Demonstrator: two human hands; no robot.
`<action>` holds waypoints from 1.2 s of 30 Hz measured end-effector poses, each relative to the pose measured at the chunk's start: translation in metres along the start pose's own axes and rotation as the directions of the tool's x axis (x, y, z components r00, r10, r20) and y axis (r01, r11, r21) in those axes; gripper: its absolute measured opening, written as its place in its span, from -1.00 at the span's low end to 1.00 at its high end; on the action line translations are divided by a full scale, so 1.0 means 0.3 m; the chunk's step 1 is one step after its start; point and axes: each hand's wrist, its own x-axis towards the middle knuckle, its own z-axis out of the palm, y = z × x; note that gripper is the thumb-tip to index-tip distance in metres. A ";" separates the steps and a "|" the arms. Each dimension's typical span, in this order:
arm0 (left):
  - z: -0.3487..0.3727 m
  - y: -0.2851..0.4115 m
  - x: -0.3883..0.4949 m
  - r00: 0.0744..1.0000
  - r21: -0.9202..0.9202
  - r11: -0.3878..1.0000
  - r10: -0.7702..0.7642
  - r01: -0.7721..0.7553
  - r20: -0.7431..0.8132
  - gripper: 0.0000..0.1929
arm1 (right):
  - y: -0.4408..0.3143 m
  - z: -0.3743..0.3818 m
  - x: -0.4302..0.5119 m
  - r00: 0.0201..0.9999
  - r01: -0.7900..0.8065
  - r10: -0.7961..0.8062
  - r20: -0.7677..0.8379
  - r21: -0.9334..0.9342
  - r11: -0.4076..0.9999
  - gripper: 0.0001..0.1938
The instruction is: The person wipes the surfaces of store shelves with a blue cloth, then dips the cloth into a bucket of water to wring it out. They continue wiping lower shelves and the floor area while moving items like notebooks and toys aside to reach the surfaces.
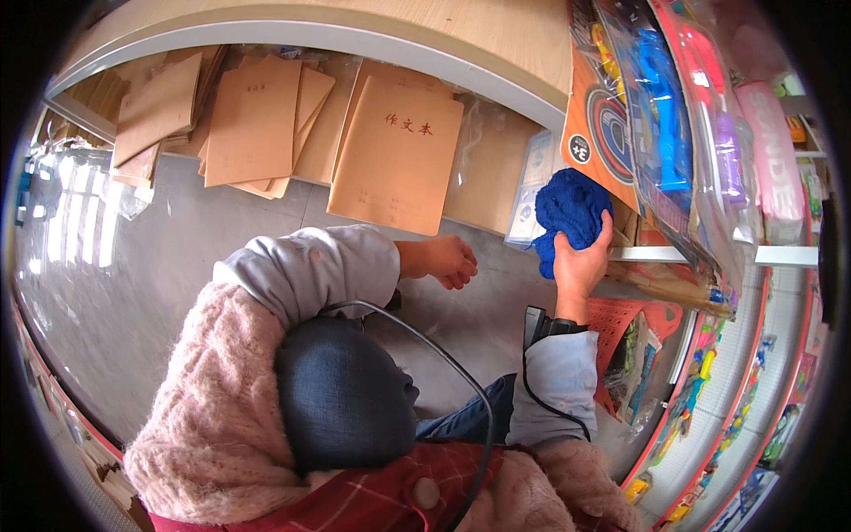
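My right hand [585, 256] grips a bunched dark blue cloth [573, 203], thumb on the near side and fingers around its right edge. The cloth is up against the shelf front, beside a clear plastic packet with a pale printed sheet [528, 206]. My left hand [451, 263] hangs over the grey floor with its fingers curled in; nothing shows in it. Just beyond that hand, a brown paper-covered exercise book [405, 153] bearing writing juts over the shelf edge. Farther left sit more brown exercise books [252, 120] in loose stacks, and another pile [156, 110].
A wooden shelf board [399, 20] with a pale edge runs above the books. Packaged plastic toys [665, 113] lean at the right, over a red perforated basket [615, 332]. Display shelves with red edges [751, 346] curve down the right. A black cable [452, 346] crosses before my body.
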 end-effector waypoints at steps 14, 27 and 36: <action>0.023 -0.051 -0.025 0.978 -0.642 0.766 0.155 -0.027 0.143 -0.30 | 0.083 -0.282 -0.313 0.831 -0.552 0.300 0.468 0.763 0.337 -0.41; 0.035 -0.089 0.015 0.964 -0.327 0.918 0.163 -0.227 -0.212 -0.52 | 0.317 -0.246 -0.488 0.943 -0.095 0.043 0.331 0.143 0.985 -0.51; 0.047 -0.114 0.026 0.957 -0.290 0.948 0.045 -0.131 -0.286 -0.43 | 0.105 0.147 -0.215 0.968 0.227 -0.249 0.038 0.301 0.926 -0.44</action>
